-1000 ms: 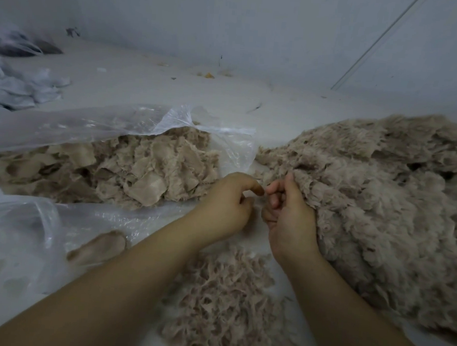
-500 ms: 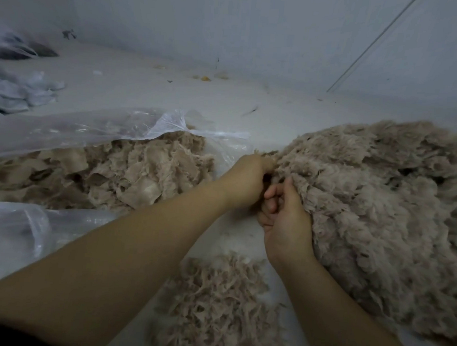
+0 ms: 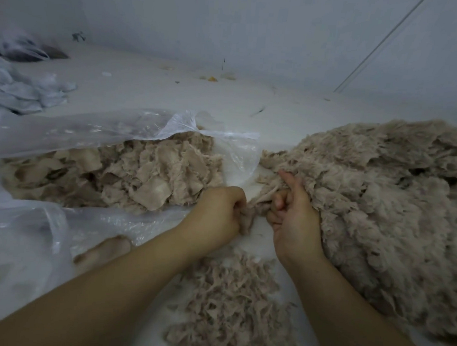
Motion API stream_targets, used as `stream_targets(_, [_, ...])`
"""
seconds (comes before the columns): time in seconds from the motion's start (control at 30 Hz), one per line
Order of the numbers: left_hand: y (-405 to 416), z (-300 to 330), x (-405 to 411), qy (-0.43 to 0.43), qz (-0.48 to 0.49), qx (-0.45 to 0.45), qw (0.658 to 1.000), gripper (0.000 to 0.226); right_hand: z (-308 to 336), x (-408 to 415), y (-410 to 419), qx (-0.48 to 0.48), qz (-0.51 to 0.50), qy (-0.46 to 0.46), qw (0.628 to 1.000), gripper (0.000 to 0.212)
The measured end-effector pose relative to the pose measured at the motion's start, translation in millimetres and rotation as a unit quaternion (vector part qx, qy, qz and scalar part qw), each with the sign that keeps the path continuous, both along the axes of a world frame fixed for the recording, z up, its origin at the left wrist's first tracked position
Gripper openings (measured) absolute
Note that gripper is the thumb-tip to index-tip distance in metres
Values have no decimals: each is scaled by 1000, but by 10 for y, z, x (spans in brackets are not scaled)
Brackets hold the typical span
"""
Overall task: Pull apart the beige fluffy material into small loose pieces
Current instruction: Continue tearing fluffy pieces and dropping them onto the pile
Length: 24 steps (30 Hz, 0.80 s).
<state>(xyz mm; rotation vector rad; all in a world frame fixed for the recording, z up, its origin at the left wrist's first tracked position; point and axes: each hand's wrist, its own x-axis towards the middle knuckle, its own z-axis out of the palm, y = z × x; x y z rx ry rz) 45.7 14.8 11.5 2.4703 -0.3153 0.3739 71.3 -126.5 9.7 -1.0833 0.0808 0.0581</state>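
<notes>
A big mound of beige fluffy material (image 3: 375, 208) covers the right side of the white surface. My right hand (image 3: 294, 219) grips its left edge with curled fingers, thumb up. My left hand (image 3: 216, 215) is fisted round a tuft of the same material (image 3: 248, 217), which stretches between both hands. Below the hands lies a heap of small loose shredded pieces (image 3: 235, 307).
A clear plastic bag (image 3: 90, 132) on the left holds flatter beige chunks (image 3: 130, 177). One beige lump (image 3: 102, 250) sits under the plastic near my left forearm. Crumpled pale bags (image 3: 21, 90) lie far left. A grey wall (image 3: 231, 26) rises behind.
My left hand reached into the mound's edge, took hold of a tuft and has drawn back toward me and to the left. My right hand has kept its hold on the mound.
</notes>
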Motion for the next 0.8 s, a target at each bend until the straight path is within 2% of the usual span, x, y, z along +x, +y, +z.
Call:
stream_targets(0.1, [37,-10,-81,-3,54,-71,996,21,-14,9,0,-3,-4,5,1000,23])
stream_targets(0.2, [56,-4,-134,-19,98,-129,987,30,-28,7,8,-15,-5,11,1000,29])
stream_targets(0.23, [51,6,-136,-18,106,-132,985,31,-36,6,13,-37,-6,18,999,35])
stream_targets(0.3, [8,28,-97,-6,107,-110,988,24,-44,4,34,-75,-10,28,997,27])
stream_targets(0.37, [-76,50,-43,5,115,-104,988,19,-57,20,44,-78,-11,34,996,32])
stream_targets(0.43, [-166,41,-32,11,125,-158,979,21,-60,41,56,-66,-15,37,997,34])
stream_targets(0.5, [-215,-12,-54,5,122,-232,965,26,-59,47,65,-44,-5,36,998,29])
stream_targets(0.6, [-198,-107,-51,-16,113,-268,957,25,-65,61,41,-9,22,17,1000,25])
stream_targets(0.7, [-156,-127,-17,-9,88,-300,950,17,-80,72,25,-32,64,-2,997,30])
stream_targets(0.8, [-146,-126,-31,8,55,-321,945,11,-98,110,30,-78,81,-3,994,22])
